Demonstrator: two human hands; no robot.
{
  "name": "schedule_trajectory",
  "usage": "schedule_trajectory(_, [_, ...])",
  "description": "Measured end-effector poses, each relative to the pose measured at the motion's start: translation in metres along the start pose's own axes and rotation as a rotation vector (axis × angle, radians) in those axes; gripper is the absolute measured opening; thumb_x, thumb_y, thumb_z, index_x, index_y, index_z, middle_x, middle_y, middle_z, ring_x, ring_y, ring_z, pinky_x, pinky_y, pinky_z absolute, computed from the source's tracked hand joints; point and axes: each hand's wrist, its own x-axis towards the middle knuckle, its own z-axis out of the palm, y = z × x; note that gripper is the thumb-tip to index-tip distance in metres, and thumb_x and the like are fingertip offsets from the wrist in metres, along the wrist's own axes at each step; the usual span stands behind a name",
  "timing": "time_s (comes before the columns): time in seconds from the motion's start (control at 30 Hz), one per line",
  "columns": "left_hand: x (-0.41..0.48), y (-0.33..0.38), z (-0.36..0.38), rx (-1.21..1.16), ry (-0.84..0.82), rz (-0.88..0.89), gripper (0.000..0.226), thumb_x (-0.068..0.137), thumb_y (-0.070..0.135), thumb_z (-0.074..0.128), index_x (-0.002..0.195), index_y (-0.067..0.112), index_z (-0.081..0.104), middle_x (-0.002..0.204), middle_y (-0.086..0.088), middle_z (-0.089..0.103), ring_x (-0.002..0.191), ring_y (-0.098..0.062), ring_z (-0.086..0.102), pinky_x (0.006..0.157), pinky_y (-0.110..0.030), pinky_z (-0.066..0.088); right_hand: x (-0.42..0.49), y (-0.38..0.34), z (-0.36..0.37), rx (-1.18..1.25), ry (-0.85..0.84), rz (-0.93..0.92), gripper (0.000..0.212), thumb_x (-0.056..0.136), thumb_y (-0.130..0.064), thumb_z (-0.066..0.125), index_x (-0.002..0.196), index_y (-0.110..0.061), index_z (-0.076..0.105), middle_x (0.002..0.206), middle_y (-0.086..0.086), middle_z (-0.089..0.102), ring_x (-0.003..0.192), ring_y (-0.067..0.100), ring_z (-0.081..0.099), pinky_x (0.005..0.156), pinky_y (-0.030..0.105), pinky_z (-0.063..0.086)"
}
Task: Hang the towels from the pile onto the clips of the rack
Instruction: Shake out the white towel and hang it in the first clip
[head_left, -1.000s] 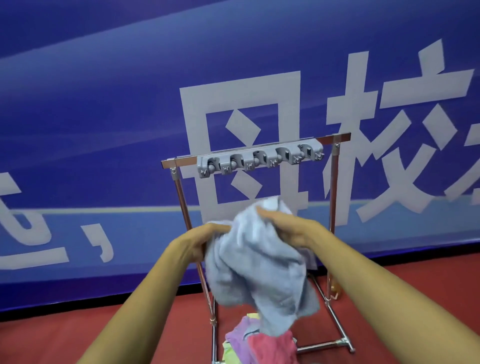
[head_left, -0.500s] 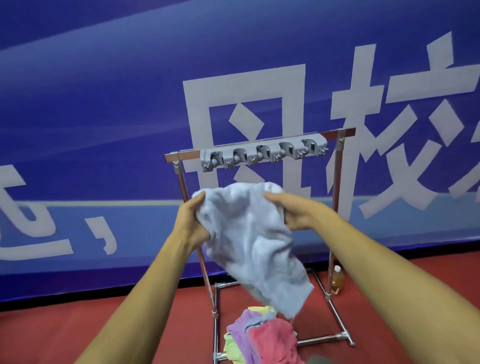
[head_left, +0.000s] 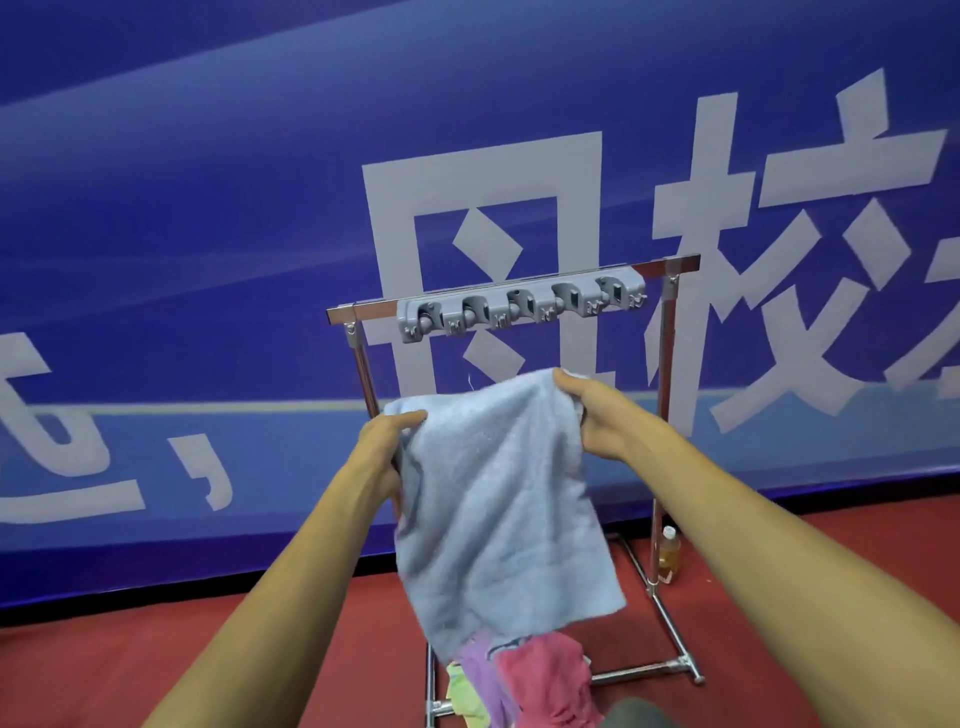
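Observation:
A light blue towel hangs spread out in front of me, held by its two upper corners. My left hand grips the left corner and my right hand grips the right corner, a little higher. Just above and behind the towel stands the metal rack, whose top bar carries a grey strip of several clips, all empty. The pile of towels, pink, purple and yellow-green, lies on the floor at the rack's foot, partly hidden by the blue towel.
A small bottle of amber liquid stands on the red floor by the rack's right leg. A blue banner wall with large pale characters rises right behind the rack. A dark rounded object shows at the bottom edge.
The towel was bunched between my hands; they have moved apart and up, and it now hangs flat and spread, closer to the clips.

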Motion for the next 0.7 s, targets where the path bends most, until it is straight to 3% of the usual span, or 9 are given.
schedule_trajectory(0.1, [-0.003, 0.003, -0.011, -0.027, 0.043, 0.033, 0.046, 0.08, 0.017, 0.079, 0.122, 0.006, 0.064, 0.11, -0.018, 0.072, 0.094, -0.034, 0.07, 0.076, -0.044, 0.058, -0.005, -0.005, -0.003, -0.17, 0.088, 0.046, 0.04, 0.091, -0.027, 0.075, 0.119, 0.0, 0.067, 0.098, 0.013, 0.078, 0.088, 0.027, 0.075, 0.078, 0.04, 0.062])
schedule_trajectory(0.17, [-0.005, 0.009, -0.017, 0.028, 0.087, 0.051, 0.037, 0.082, 0.013, 0.079, 0.115, 0.002, 0.066, 0.11, -0.018, 0.071, 0.088, -0.031, 0.068, 0.069, -0.04, 0.056, -0.01, -0.012, -0.003, -0.277, 0.12, 0.045, 0.041, 0.087, -0.022, 0.079, 0.117, 0.003, 0.068, 0.096, 0.014, 0.078, 0.08, 0.026, 0.075, 0.071, 0.038, 0.062])
schedule_trajectory(0.3, [-0.001, 0.024, -0.028, 0.264, 0.036, 0.023, 0.034, 0.08, 0.006, 0.08, 0.113, 0.011, 0.071, 0.114, -0.014, 0.071, 0.097, -0.031, 0.068, 0.078, -0.042, 0.058, -0.018, -0.032, -0.005, -0.355, 0.184, 0.038, 0.035, 0.082, -0.013, 0.083, 0.107, 0.006, 0.067, 0.09, 0.014, 0.075, 0.065, 0.025, 0.073, 0.058, 0.035, 0.06])
schedule_trajectory(0.4, [0.002, 0.03, -0.033, 0.525, -0.053, 0.081, 0.019, 0.081, 0.004, 0.079, 0.1, 0.003, 0.077, 0.106, -0.017, 0.074, 0.09, -0.029, 0.069, 0.083, -0.04, 0.059, -0.025, -0.037, -0.003, -0.688, 0.213, 0.17, 0.015, 0.086, -0.01, 0.075, 0.094, 0.001, 0.068, 0.089, 0.017, 0.071, 0.072, 0.032, 0.069, 0.072, 0.046, 0.063])
schedule_trajectory(0.43, [0.002, 0.032, -0.032, 0.659, -0.037, 0.146, 0.018, 0.08, 0.007, 0.081, 0.095, -0.001, 0.077, 0.099, -0.018, 0.075, 0.087, -0.028, 0.068, 0.085, -0.042, 0.059, -0.025, -0.038, -0.004, -0.737, 0.266, 0.148, 0.009, 0.085, -0.003, 0.068, 0.092, 0.0, 0.065, 0.087, 0.018, 0.068, 0.071, 0.033, 0.066, 0.071, 0.045, 0.061])
schedule_trajectory(0.5, [0.002, 0.037, -0.029, 0.908, 0.048, 0.283, 0.024, 0.08, 0.023, 0.084, 0.084, 0.0, 0.078, 0.09, -0.015, 0.076, 0.083, -0.026, 0.069, 0.085, -0.043, 0.059, -0.021, -0.041, -0.008, -0.606, 0.336, 0.039, 0.017, 0.083, 0.008, 0.051, 0.099, 0.004, 0.056, 0.082, 0.017, 0.058, 0.062, 0.029, 0.062, 0.059, 0.038, 0.057])
schedule_trajectory(0.57, [-0.001, 0.042, -0.026, 0.955, 0.111, 0.313, 0.038, 0.079, 0.043, 0.082, 0.082, 0.005, 0.078, 0.086, -0.011, 0.075, 0.082, -0.025, 0.07, 0.08, -0.042, 0.06, -0.017, -0.043, -0.015, -0.388, 0.37, -0.029, 0.028, 0.083, 0.011, 0.044, 0.109, 0.006, 0.051, 0.085, 0.016, 0.055, 0.059, 0.025, 0.062, 0.058, 0.035, 0.054])
schedule_trajectory(0.63, [-0.005, 0.046, -0.023, 0.747, 0.078, 0.196, 0.048, 0.077, 0.054, 0.081, 0.089, 0.007, 0.077, 0.091, -0.007, 0.075, 0.083, -0.023, 0.071, 0.072, -0.038, 0.06, -0.015, -0.041, -0.021, -0.249, 0.363, -0.053, 0.033, 0.082, 0.009, 0.049, 0.115, 0.007, 0.053, 0.09, 0.017, 0.06, 0.065, 0.025, 0.065, 0.06, 0.034, 0.056])
schedule_trajectory(0.7, [-0.01, 0.05, -0.023, 0.479, -0.039, 0.014, 0.048, 0.079, 0.051, 0.08, 0.1, 0.008, 0.075, 0.097, -0.004, 0.074, 0.083, -0.022, 0.068, 0.068, -0.035, 0.058, -0.02, -0.039, -0.024, -0.152, 0.325, -0.044, 0.034, 0.084, 0.005, 0.058, 0.117, 0.009, 0.057, 0.094, 0.017, 0.065, 0.071, 0.025, 0.069, 0.062, 0.035, 0.059])
